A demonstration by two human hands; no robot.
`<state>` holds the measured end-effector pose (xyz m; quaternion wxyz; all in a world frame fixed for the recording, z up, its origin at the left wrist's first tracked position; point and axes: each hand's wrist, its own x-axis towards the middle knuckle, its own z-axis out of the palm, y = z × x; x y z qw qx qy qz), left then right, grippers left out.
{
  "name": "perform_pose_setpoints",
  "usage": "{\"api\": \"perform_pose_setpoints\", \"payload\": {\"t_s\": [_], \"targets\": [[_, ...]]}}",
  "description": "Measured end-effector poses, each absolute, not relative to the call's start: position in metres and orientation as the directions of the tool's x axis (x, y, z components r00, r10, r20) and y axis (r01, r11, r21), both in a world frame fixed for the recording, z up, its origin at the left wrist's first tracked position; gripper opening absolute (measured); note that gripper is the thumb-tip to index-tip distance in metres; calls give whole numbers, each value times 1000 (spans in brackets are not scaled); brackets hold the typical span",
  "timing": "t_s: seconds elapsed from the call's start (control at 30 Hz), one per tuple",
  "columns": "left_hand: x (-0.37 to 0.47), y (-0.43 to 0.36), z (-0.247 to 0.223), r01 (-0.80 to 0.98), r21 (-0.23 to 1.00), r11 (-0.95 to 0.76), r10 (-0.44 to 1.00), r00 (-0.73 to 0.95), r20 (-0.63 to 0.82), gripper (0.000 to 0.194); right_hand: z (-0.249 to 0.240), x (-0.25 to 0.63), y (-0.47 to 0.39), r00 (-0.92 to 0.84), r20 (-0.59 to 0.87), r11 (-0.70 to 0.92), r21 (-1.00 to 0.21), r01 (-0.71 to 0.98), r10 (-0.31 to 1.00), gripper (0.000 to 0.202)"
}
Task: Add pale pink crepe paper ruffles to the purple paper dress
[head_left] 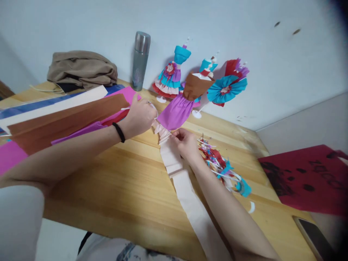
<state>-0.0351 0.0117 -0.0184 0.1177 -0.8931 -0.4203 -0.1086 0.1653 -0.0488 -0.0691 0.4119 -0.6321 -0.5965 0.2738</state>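
Observation:
A small dress form (pixel 199 85) with a brown paper bodice and a purple gathered skirt (pixel 175 111) leans above the table. My left hand (pixel 141 115) is closed at the skirt's lower end, where a white curved edge, perhaps the stand's base, shows by the fingers. A long pale pink crepe paper strip (pixel 186 190) starts there in gathered pleats. It runs down across the table toward my lap. Pinched between my right hand's (pixel 186 143) thumb and fingers is the strip's edge, just below the pleats. What lies inside the left fist is mostly hidden.
Crepe paper sheets (pixel 67 114) and a brown cloth (pixel 81 69) lie left. A flask (pixel 140 61), a dressed form (pixel 174 78) and a blue paper fan (pixel 227 90) stand behind. Scraps (pixel 223 166), a red bag (pixel 307 177) and a phone (pixel 312 233) are right.

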Motion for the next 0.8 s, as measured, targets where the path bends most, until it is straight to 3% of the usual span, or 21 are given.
{"api": "perform_pose_setpoints", "payload": {"t_s": [0.8], "targets": [[-23, 36, -37, 739, -177, -649, 621, 650, 438, 16, -77, 167, -40, 164, -32, -72, -967, 246, 986, 17]]}}
